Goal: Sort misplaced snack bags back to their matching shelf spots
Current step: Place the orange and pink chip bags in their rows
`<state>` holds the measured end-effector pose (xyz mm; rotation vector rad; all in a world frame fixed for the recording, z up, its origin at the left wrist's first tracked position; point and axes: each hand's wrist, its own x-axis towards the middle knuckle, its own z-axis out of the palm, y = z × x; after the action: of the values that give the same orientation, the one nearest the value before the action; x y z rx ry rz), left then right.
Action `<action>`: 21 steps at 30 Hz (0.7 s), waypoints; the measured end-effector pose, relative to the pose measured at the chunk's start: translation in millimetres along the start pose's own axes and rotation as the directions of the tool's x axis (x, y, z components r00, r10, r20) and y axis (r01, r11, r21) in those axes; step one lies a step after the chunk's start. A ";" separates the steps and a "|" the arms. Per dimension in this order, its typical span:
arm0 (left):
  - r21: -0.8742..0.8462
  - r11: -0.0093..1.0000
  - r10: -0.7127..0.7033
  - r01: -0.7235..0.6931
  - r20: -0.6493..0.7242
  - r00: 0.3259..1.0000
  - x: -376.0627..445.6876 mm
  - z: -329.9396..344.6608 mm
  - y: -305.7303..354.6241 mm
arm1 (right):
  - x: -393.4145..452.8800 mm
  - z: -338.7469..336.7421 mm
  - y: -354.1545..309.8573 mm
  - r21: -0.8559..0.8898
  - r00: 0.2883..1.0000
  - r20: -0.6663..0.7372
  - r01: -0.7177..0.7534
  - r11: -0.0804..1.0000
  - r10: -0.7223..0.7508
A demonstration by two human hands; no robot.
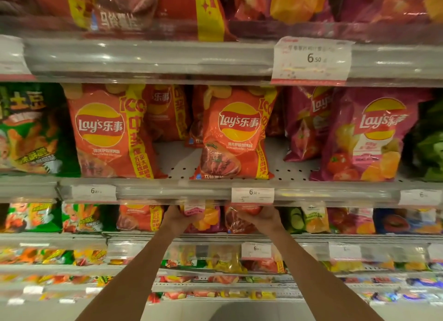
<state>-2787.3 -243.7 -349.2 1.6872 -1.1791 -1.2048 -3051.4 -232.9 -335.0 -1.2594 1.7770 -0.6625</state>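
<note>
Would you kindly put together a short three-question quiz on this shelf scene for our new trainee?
1. True or false: the left hand grips a purple tomato bag.
2. The right hand grips: A) a green bag, B) an orange barbecue bag, C) a price tag.
3. What price shows on the tag just above the hands?

Key: 1 true; 2 B; 3 6.50.
</note>
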 end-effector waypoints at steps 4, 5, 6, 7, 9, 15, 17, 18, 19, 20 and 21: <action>0.043 0.999 -0.006 0.007 -0.022 1.000 -4.0 -3.9 2.0 | -13.7 3.8 -6.2 -0.105 0.986 -0.164 -0.022 0.994 0.004; 0.051 0.999 -0.004 0.006 -0.037 0.999 -5.8 -4.2 2.8 | -18.9 4.1 -7.4 -0.123 0.979 -0.204 -0.025 0.992 -0.001; 0.049 0.999 -0.002 0.005 -0.049 0.999 -7.3 -4.1 4.1 | -23.8 4.5 -7.9 -0.145 0.970 -0.243 -0.028 0.989 -0.008; 0.025 1.000 -0.004 0.005 -0.052 0.999 -8.3 -4.2 4.6 | -28.9 4.7 -8.4 -0.159 0.959 -0.283 -0.029 0.987 -0.017; -0.042 0.999 -0.015 0.014 -0.038 0.999 -9.5 -2.9 6.9 | -38.3 3.3 -9.3 -0.158 0.935 -0.353 -0.012 0.987 -0.045; -0.029 0.999 -0.020 0.018 -0.066 0.998 -15.6 12.5 13.1 | -66.0 -11.4 -6.2 -0.047 0.888 -0.457 0.028 0.999 -0.046; 0.016 1.000 -0.016 0.017 -0.076 0.997 -19.5 20.5 17.5 | -74.8 -18.8 -0.9 -0.018 0.890 -0.455 0.013 1.000 -0.020; 0.020 1.000 -0.004 0.005 -0.067 0.998 -21.1 26.2 20.3 | -79.5 -22.5 2.9 0.006 0.889 -0.458 0.017 1.000 -0.012; 0.010 1.000 0.011 -0.011 -0.053 0.999 -22.2 32.6 23.2 | -84.4 -26.2 6.6 0.034 0.886 -0.463 0.025 0.999 -0.007; -0.009 0.999 0.032 -0.033 -0.043 0.999 -23.8 40.2 27.1 | -89.8 -30.1 10.4 0.057 0.885 -0.466 0.029 0.998 0.000; -0.036 0.998 0.054 -0.055 -0.028 0.998 -25.5 48.2 30.9 | -95.4 -34.3 14.3 0.073 0.883 -0.469 0.029 0.997 0.009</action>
<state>-2844.8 -231.5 -327.5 1.6291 -1.1719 -1.1598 -3074.2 -140.4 -297.6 -1.1155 2.1079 -1.1067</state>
